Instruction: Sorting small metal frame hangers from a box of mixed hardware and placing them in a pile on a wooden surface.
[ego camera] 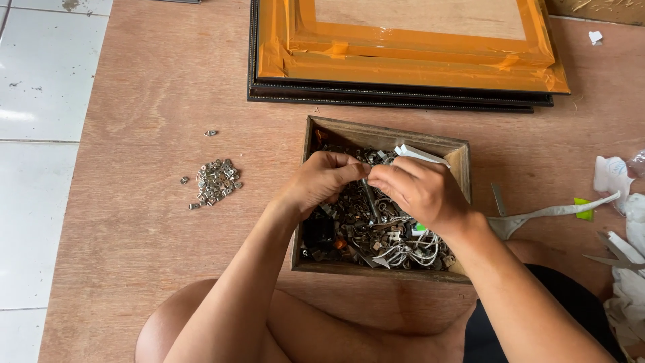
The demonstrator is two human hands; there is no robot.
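Here, both hands meet over the wooden box (381, 138) of mixed metal hardware, working a slim metal rod (370, 198) between them. The left hand (322, 180) pinches its upper end, grip closed on it; the right hand (420, 191) curls fingers together beside it, touching the rod. Steady small pinches suit such a thin piece, kept low above the box.

Both hands (left hand (321, 180), right hand (418, 191)) pinch a metal rod (371, 199) over the wooden box (376, 132).
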